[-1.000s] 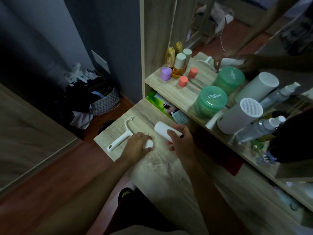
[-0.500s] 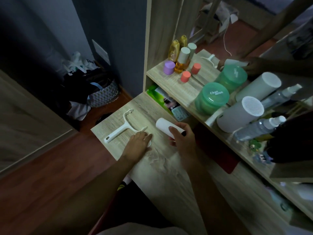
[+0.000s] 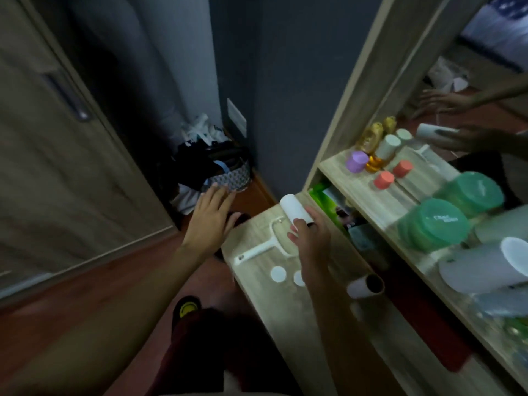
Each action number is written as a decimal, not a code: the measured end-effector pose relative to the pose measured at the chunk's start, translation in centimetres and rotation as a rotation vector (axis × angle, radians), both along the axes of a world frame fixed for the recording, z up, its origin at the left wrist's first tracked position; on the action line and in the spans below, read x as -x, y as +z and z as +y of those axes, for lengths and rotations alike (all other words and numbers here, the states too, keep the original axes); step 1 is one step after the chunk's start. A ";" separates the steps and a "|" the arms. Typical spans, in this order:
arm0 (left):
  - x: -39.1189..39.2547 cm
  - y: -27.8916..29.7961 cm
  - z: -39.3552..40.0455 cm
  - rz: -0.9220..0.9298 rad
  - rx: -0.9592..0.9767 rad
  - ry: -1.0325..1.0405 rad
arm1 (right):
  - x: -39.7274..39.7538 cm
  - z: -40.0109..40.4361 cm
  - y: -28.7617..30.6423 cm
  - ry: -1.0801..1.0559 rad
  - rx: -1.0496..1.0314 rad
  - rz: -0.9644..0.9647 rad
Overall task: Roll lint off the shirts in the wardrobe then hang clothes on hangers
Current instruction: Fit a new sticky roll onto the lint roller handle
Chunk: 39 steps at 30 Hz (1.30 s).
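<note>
My wooden table (image 3: 285, 318) carries the white roller handle (image 3: 258, 250), two white round caps (image 3: 278, 273), and an empty cardboard tube (image 3: 366, 285) lying sideways.

Bench (image 3: 300, 324) near end: bare wood, room to pass. Far end crowded w/ lint roller frame (image 3: 258, 250), two white caps (image 3: 278, 274), used cardboard core (image 3: 365, 286) at the right edge. Right hand (image 3: 311, 244) holds a white roll (image 3: 294, 210) over the frame, blocking that corner. Left hand (image 3: 213, 221), fingers spread, hangs off the bench's left edge over open floor (image 3: 85, 295). Further left: wardrobe door (image 3: 57, 167). Ahead in the corner: laundry basket (image 3: 225, 174). Right: shelf (image 3: 368, 192) packed w/ bottles, green tubs (image 3: 437, 224).
</note>
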<state>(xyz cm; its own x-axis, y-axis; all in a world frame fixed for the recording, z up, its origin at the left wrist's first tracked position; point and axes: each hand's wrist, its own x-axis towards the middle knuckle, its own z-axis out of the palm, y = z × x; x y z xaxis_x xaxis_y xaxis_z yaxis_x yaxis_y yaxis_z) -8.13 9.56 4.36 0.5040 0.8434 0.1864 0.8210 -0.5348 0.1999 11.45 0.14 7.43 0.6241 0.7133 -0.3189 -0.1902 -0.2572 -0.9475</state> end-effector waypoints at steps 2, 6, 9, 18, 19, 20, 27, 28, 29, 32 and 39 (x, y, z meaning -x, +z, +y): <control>2.0 -0.1 2.2 -0.020 0.016 0.008 | 1.8 2.1 0.0 0.011 -0.003 -0.046; 5.3 -1.0 8.2 0.000 0.069 -0.034 | 6.2 6.6 -1.2 -0.026 0.012 -0.159; 7.1 -1.8 12.9 0.037 0.090 -0.120 | 9.7 9.9 -2.8 -0.115 0.043 -0.127; 12.1 -9.0 23.0 0.171 0.299 -0.409 | 18.6 17.2 -7.6 -0.231 0.246 -0.132; 12.5 -9.5 23.6 0.158 0.306 -0.405 | 19.4 17.8 -8.2 -0.260 0.258 -0.091; 12.7 -9.7 24.1 0.130 0.314 -0.386 | 20.0 18.4 -9.0 -0.285 0.260 -0.041; 13.9 -16.0 26.8 0.073 0.298 -0.278 | 23.1 22.0 -16.4 -0.327 0.335 0.027; 14.2 -17.7 27.1 0.074 0.303 -0.258 | 23.3 22.4 -17.9 -0.325 0.347 0.018; 14.4 -19.5 27.3 0.083 0.315 -0.245 | 23.6 22.7 -19.4 -0.317 0.365 -0.001; 14.8 -24.8 28.2 0.107 0.390 -0.250 | 24.1 23.6 -24.9 -0.302 0.414 -0.062; 14.2 -38.8 29.3 0.244 0.410 -0.360 | 22.6 24.8 -38.8 -0.192 0.627 -0.220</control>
